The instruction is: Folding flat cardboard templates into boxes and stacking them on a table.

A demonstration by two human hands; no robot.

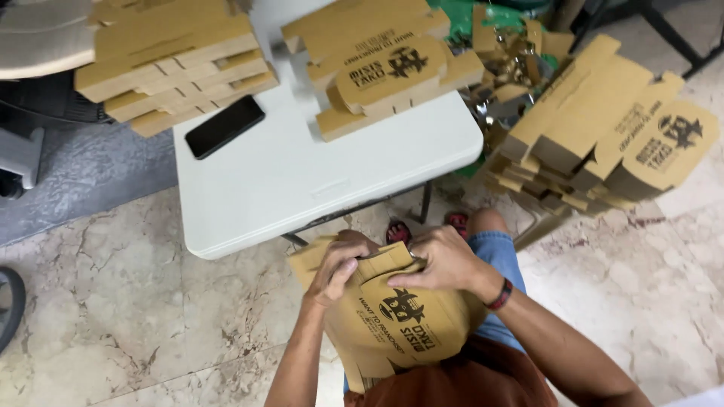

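A brown cardboard box (400, 316) with black print rests on my lap, partly folded. My left hand (337, 270) grips its upper left flap. At the top edge, my right hand (445, 260) pinches and presses a flap; a dark red band circles that wrist. Both hands touch the same box.
A white folding table (302, 181) stands in front, bearing a stack of folded boxes (177, 64) at the left, another stack (385, 68) at the middle and a black phone (225, 126). A tall pile of boxes (603, 128) stands on the marble floor at the right.
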